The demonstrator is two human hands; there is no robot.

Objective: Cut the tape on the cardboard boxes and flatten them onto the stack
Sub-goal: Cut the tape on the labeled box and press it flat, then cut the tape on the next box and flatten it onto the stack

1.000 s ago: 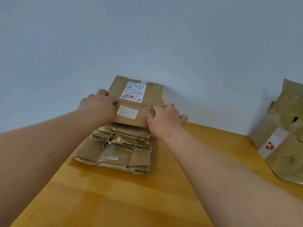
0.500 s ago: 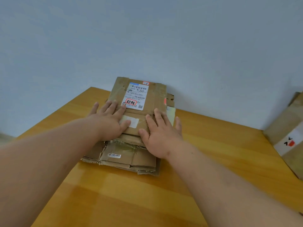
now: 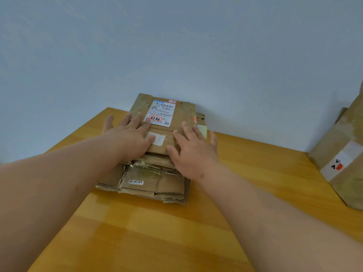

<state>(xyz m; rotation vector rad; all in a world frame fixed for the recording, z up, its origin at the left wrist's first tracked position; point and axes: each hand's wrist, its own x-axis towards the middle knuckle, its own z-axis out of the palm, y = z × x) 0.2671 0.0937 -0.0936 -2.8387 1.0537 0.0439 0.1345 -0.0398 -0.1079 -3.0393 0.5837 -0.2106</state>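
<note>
A flattened brown cardboard box (image 3: 182,114) with a white shipping label lies on top of a stack of flattened boxes (image 3: 153,183) on the wooden table. My left hand (image 3: 129,138) presses flat on the left part of the top box, fingers straight and spread. My right hand (image 3: 193,150) presses flat on its right part, fingers straight too. Neither hand holds anything. An unflattened box (image 3: 341,160) with a white sticker stands at the right edge. No cutting tool is in view.
The wooden table (image 3: 157,232) runs back to a pale blue wall (image 3: 176,46). The stack sits near the wall at the table's far side. The table's left edge slants close to my left forearm.
One second ago both hands gripped the top box tilted up. They laid it down on the stack, and their fingers straightened to press it flat.
</note>
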